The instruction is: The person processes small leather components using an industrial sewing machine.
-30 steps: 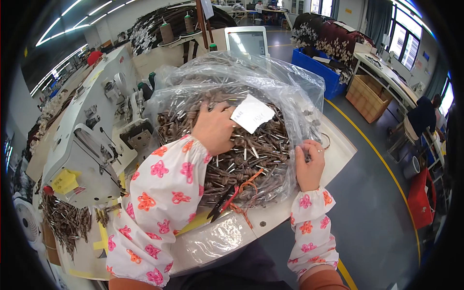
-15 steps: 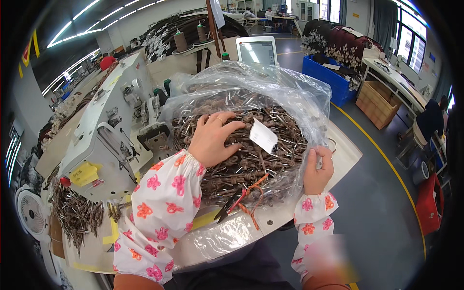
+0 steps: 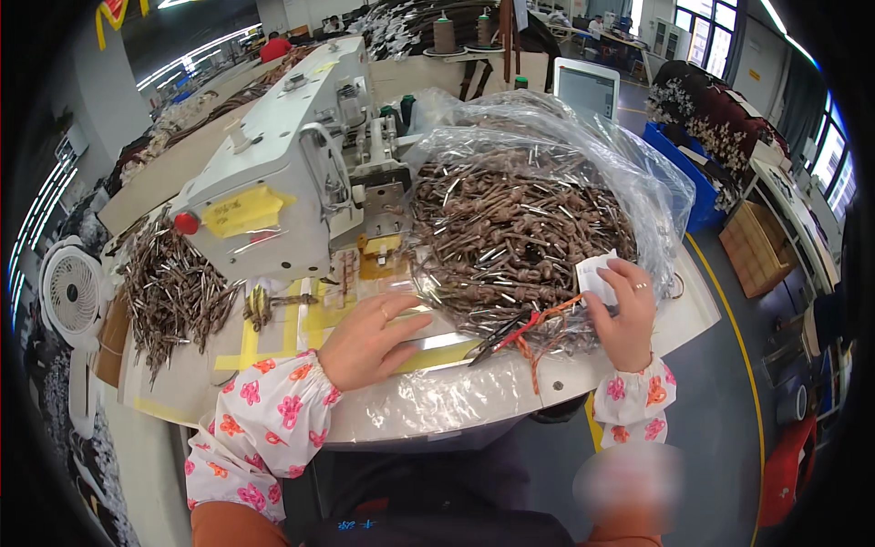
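A big clear plastic bag (image 3: 638, 173) full of brown cord pieces with metal tips (image 3: 510, 228) sits on the worktable (image 3: 456, 401). My left hand (image 3: 369, 342) rests flat on the table in front of the bag, fingers spread, holding nothing. My right hand (image 3: 624, 314) lies against the bag's right front side, its fingers on a small white paper tag (image 3: 594, 273). Orange-handled snips (image 3: 510, 335) lie between my hands at the bag's lower edge.
A white industrial sewing machine (image 3: 283, 173) stands left of the bag. A loose pile of the same brown cords (image 3: 169, 292) lies at the far left, next to a small white fan (image 3: 73, 292). A monitor (image 3: 586, 89) stands behind; blue bin (image 3: 697, 173) right.
My left hand came out of the cord pile and dropped to the table in front of the bag. My right hand moved up to the white tag. The view shifted left.
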A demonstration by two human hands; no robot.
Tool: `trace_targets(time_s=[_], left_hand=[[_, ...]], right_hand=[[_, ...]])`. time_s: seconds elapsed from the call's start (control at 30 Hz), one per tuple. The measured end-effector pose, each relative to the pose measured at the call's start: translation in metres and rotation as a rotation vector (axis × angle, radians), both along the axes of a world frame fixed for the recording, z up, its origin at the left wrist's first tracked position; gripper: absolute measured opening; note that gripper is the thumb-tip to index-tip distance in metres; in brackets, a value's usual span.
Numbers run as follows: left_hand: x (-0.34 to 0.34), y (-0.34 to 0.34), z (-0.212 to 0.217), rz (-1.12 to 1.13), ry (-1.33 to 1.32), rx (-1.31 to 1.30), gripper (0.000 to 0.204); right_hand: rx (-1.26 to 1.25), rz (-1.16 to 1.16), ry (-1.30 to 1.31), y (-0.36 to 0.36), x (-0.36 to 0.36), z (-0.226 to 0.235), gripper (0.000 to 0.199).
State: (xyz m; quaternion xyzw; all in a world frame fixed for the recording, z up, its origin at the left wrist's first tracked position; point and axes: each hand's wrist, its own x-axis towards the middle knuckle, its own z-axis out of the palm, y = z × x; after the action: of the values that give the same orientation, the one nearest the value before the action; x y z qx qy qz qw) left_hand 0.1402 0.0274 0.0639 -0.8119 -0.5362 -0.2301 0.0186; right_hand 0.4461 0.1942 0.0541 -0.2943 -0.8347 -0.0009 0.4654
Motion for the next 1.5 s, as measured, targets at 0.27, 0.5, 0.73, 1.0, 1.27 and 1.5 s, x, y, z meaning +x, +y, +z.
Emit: trace_targets(time_s=[0.27, 0.5, 0.73, 1.0, 1.27, 1.5], left_hand=[[-0.049, -0.082, -0.032, 0.278, -0.043, 0.079, 0.042], [-0.099, -0.083, -0.046, 0.518, -0.046, 0.189, 0.043], [-0.12, -0.04, -0.072, 0.478, -0.054, 0.2, 0.03], [-0.116, -0.028, -0.067, 0.391, -0.13, 0.232, 0.025], [-0.118, -0.039, -0.064, 0.381, -0.173, 0.224, 0.029], [-0.123, -0.036, -0.058, 0.399, -0.248, 0.193, 0.031]], right_hand=[[-0.105, -0.205, -0.468, 0.043, 0.006, -0.001, 0.041], [0.03, -0.362, -0.686, 0.042, -0.007, 0.013, 0.051], [-0.058, 0.259, -0.336, -0.027, -0.177, 0.064, 0.019], [0.111, -0.039, -0.709, 0.048, -0.3, -0.002, 0.021], [0.215, 0.129, -0.52, 0.02, -0.284, 0.02, 0.02], [-0.781, 0.748, -0.309, -0.046, -0.221, 0.053, 0.016]])
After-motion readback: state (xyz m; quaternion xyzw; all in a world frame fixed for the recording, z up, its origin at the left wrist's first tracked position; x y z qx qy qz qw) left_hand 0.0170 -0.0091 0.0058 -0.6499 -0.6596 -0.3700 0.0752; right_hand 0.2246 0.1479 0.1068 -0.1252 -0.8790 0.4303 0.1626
